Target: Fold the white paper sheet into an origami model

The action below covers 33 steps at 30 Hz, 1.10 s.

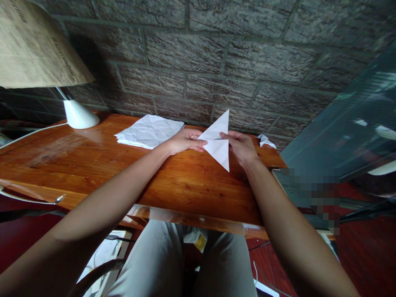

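Observation:
A white sheet of paper folded into a triangle (pixel 219 149) is held up between both hands over the wooden desk. One corner points left, and a crease or slit runs across its middle to the straight right edge. My left hand (pixel 185 141), with a ring on one finger, pinches the left corner. On the right edge, my right hand (pixel 240 145) grips the paper with the thumb in front and the fingers behind. Just behind my left hand lies a stack of creased white paper sheets (pixel 147 131). A small folded white paper piece (pixel 266 141) sits beyond my right hand.
A lamp with a white base (pixel 79 113) and a printed shade (pixel 40 45) stands on the left of the wooden desk (pixel 192 189). The brick-patterned wall (pixel 185 62) rises right behind it. At the right edge is a dark flat object (pixel 293 187), partly blurred.

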Tool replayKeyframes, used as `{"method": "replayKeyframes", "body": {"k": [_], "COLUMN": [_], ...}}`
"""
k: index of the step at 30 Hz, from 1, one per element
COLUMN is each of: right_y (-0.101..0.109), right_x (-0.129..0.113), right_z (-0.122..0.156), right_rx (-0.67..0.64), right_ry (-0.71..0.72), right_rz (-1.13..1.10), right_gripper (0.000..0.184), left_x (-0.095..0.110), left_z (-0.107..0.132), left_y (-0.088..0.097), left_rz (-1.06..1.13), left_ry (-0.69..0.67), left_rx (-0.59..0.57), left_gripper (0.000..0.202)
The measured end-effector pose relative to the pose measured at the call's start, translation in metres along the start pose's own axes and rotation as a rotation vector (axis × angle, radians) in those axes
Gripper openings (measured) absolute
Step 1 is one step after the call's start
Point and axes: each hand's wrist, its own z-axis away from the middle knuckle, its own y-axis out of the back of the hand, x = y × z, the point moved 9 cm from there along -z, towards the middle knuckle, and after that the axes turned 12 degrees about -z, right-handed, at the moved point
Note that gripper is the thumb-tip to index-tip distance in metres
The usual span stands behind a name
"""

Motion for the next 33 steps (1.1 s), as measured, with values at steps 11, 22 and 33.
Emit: {"method": "replayKeyframes", "body": {"k": [11, 22, 33], "right_y": [-0.013, -0.009, 0.005], "right_x": [-0.001, 0.01, -0.005], "right_z": [0.004, 0.006, 0.002], "right_rx": [-0.088, 0.006, 0.132], "right_ry": [-0.008, -0.036, 0.054], "right_rz": [0.057, 0.084, 0.059], "right_gripper": [0.05, 0.038, 0.051], "left_x": [-0.002, 0.005, -0.003], "left_z": [-0.001, -0.001, -0.006], "left_y": [0.024, 0.018, 0.02], "left_rz": [0.089, 0.218, 0.039], "left_ry": [-0.014, -0.087, -0.119], "left_rx": [0.295, 0.306, 0.302], "left_gripper": [0.048, 0.044, 0.045]}}
